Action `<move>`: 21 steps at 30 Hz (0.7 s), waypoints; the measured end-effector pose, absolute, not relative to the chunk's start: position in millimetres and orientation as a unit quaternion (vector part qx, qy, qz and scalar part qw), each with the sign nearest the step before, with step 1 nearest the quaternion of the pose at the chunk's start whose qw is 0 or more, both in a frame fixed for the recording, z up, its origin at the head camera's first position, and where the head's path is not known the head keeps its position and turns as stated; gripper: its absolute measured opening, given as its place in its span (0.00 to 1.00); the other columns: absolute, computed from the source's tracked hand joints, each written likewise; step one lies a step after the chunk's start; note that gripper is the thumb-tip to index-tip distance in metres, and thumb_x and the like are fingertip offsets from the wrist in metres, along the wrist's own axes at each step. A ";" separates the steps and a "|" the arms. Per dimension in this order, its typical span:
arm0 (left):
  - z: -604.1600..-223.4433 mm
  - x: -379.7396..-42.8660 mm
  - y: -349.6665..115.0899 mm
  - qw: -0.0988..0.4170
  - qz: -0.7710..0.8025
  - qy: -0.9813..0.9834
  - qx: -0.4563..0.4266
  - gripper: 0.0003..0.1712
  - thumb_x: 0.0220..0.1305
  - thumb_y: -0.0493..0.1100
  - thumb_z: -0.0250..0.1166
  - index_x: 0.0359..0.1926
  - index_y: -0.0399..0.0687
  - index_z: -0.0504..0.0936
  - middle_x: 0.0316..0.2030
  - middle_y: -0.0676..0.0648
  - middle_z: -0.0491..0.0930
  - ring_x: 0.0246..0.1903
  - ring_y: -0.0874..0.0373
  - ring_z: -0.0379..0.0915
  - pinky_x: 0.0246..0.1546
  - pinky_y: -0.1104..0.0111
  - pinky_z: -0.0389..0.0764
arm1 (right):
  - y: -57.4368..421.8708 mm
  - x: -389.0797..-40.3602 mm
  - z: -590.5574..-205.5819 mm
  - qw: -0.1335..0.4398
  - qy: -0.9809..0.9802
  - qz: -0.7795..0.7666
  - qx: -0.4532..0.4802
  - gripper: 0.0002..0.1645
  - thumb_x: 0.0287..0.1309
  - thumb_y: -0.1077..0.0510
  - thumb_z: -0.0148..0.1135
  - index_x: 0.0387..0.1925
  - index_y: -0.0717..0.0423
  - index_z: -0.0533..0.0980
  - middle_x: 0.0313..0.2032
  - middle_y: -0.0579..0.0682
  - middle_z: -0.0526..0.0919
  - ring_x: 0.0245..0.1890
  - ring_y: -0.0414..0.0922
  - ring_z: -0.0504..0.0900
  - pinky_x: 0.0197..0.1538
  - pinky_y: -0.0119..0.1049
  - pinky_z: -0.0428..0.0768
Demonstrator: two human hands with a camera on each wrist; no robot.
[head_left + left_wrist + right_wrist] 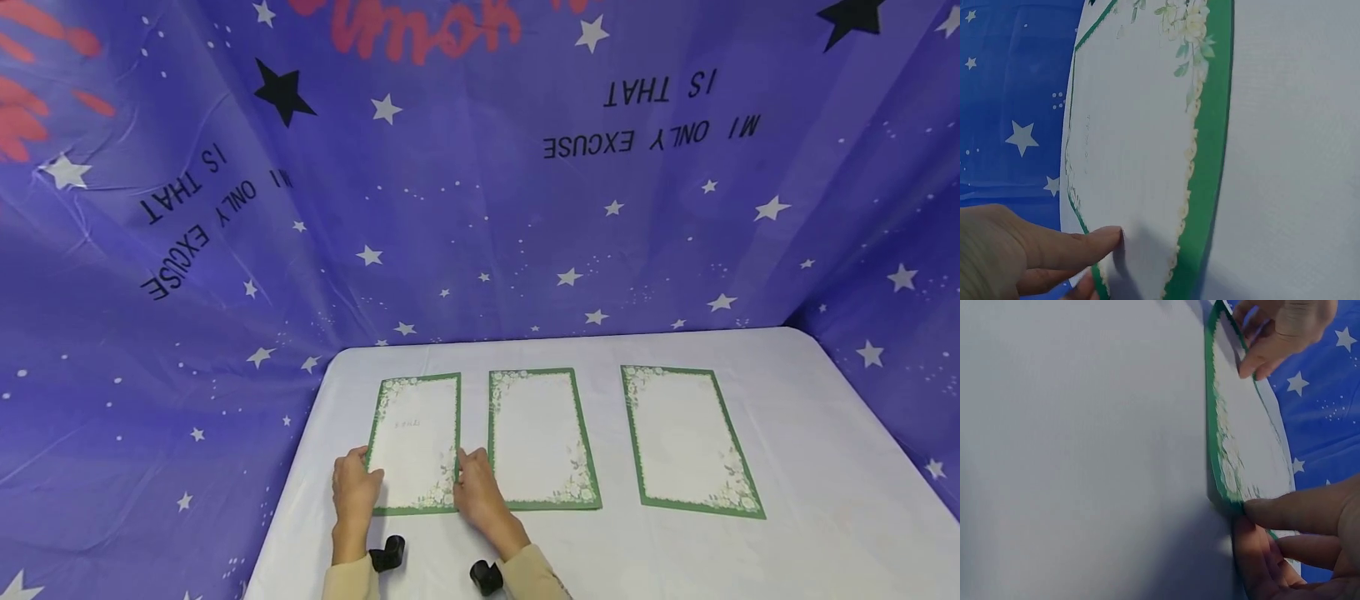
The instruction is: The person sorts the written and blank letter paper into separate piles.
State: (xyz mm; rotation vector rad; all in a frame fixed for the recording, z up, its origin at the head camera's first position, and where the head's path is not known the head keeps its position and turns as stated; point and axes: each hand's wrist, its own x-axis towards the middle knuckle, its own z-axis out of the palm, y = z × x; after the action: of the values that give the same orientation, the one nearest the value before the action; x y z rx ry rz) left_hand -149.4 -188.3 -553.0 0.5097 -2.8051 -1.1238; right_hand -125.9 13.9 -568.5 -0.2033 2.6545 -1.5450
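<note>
The leftmost paper sheet (412,458) has a green border, white flowers in two corners and a little faint handwriting near its far end. At its left edge my left hand (355,492) pinches it, the thumb lying on top in the left wrist view. My right hand (482,498) grips the opposite edge close to the near right corner. In the right wrist view the right thumb (1266,512) presses on that corner with the other fingers curled below. The sheet's near edge stands a little off the white tabletop in that view.
A matching middle sheet (532,437) lies just right of my right hand, and a third sheet (690,442) farther right. All are on a white table (817,483), enclosed by a blue star-patterned cloth (480,225). Black mounts (387,554) sit at both wrists.
</note>
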 end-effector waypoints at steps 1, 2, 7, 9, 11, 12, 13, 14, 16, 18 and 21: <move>-553.2 -149.9 -186.9 0.042 -0.355 -0.919 0.165 0.29 0.54 0.26 0.66 0.58 0.16 0.75 0.50 0.18 0.73 0.52 0.23 0.71 0.51 0.36 0.74 | 15.9 -127.8 -568.8 0.033 0.861 -0.502 -0.068 0.31 0.55 0.80 0.59 0.62 0.88 0.68 0.42 0.58 0.72 0.33 0.40 0.65 0.36 0.34 0.73; -552.8 -150.1 -185.0 0.047 -0.344 -0.923 0.165 0.28 0.54 0.26 0.66 0.57 0.16 0.76 0.50 0.18 0.73 0.52 0.23 0.71 0.50 0.36 0.74 | 18.1 -129.7 -568.6 0.033 0.860 -0.504 -0.070 0.30 0.55 0.80 0.58 0.62 0.87 0.69 0.41 0.58 0.72 0.33 0.40 0.66 0.35 0.33 0.73; -553.5 -151.4 -172.4 0.083 -0.317 -0.930 0.165 0.25 0.53 0.25 0.66 0.53 0.15 0.78 0.49 0.16 0.72 0.51 0.21 0.68 0.47 0.35 0.71 | 36.8 -139.7 -569.4 0.004 0.850 -0.523 -0.060 0.23 0.56 0.79 0.57 0.55 0.83 0.75 0.36 0.53 0.71 0.32 0.39 0.69 0.33 0.30 0.74; -554.3 -152.8 -163.8 0.101 -0.320 -0.927 0.166 0.26 0.53 0.23 0.65 0.55 0.14 0.77 0.50 0.16 0.71 0.52 0.22 0.67 0.48 0.35 0.71 | 49.7 -144.3 -567.9 -0.021 0.839 -0.541 -0.051 0.18 0.57 0.78 0.57 0.50 0.80 0.78 0.34 0.53 0.73 0.30 0.38 0.73 0.32 0.29 0.78; -554.6 -155.1 -152.6 0.115 -0.332 -0.922 0.163 0.27 0.55 0.23 0.65 0.57 0.14 0.76 0.51 0.17 0.70 0.54 0.23 0.66 0.51 0.36 0.70 | 65.7 -150.3 -564.3 -0.065 0.835 -0.544 -0.040 0.14 0.57 0.78 0.57 0.45 0.75 0.81 0.33 0.54 0.76 0.28 0.38 0.75 0.32 0.30 0.79; -554.7 -156.7 -145.9 0.118 -0.344 -0.918 0.160 0.27 0.57 0.24 0.65 0.59 0.14 0.75 0.52 0.18 0.70 0.55 0.24 0.66 0.52 0.37 0.71 | 74.5 -153.8 -562.5 -0.090 0.834 -0.543 -0.033 0.13 0.56 0.78 0.57 0.42 0.73 0.82 0.32 0.55 0.77 0.27 0.38 0.76 0.32 0.30 0.80; -554.5 -158.2 -138.9 0.120 -0.358 -0.913 0.153 0.28 0.58 0.24 0.65 0.60 0.15 0.74 0.53 0.19 0.70 0.55 0.25 0.66 0.54 0.38 0.71 | 83.8 -157.0 -560.2 -0.113 0.835 -0.537 -0.022 0.12 0.56 0.78 0.57 0.40 0.71 0.83 0.31 0.55 0.78 0.27 0.39 0.77 0.33 0.31 0.79; -553.8 -159.8 -131.5 0.119 -0.376 -0.908 0.144 0.28 0.60 0.25 0.65 0.61 0.15 0.73 0.54 0.21 0.71 0.55 0.27 0.67 0.55 0.39 0.71 | 93.2 -159.8 -557.5 -0.132 0.837 -0.532 -0.008 0.12 0.56 0.78 0.57 0.38 0.70 0.83 0.31 0.56 0.79 0.27 0.40 0.78 0.33 0.32 0.79; -552.2 -161.5 -117.1 0.103 -0.419 -0.893 0.126 0.28 0.64 0.28 0.64 0.64 0.18 0.73 0.53 0.25 0.73 0.53 0.32 0.71 0.55 0.42 0.74 | 111.1 -163.3 -552.9 -0.159 0.848 -0.504 0.027 0.13 0.54 0.78 0.57 0.37 0.68 0.84 0.33 0.57 0.79 0.30 0.44 0.77 0.37 0.35 0.77; -549.9 -160.3 -105.2 0.081 -0.456 -0.880 0.107 0.28 0.65 0.29 0.63 0.64 0.20 0.72 0.51 0.29 0.75 0.50 0.37 0.75 0.51 0.45 0.77 | 126.5 -162.4 -550.6 -0.160 0.858 -0.485 0.064 0.15 0.53 0.77 0.57 0.39 0.69 0.84 0.36 0.59 0.78 0.35 0.50 0.77 0.42 0.41 0.76; -548.7 -155.4 -92.3 0.056 -0.481 -0.871 0.080 0.26 0.65 0.29 0.64 0.63 0.21 0.74 0.45 0.36 0.77 0.43 0.45 0.77 0.47 0.50 0.80 | 144.3 -156.1 -552.9 -0.138 0.873 -0.454 0.115 0.18 0.55 0.76 0.57 0.46 0.71 0.84 0.45 0.67 0.75 0.47 0.61 0.75 0.51 0.53 0.75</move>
State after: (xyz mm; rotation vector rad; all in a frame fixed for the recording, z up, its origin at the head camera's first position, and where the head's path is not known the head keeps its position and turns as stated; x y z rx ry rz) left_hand -155.4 -92.3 -548.7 0.2429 -2.6436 -1.4586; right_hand -156.1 144.3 -552.9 0.3980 3.0121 -1.5670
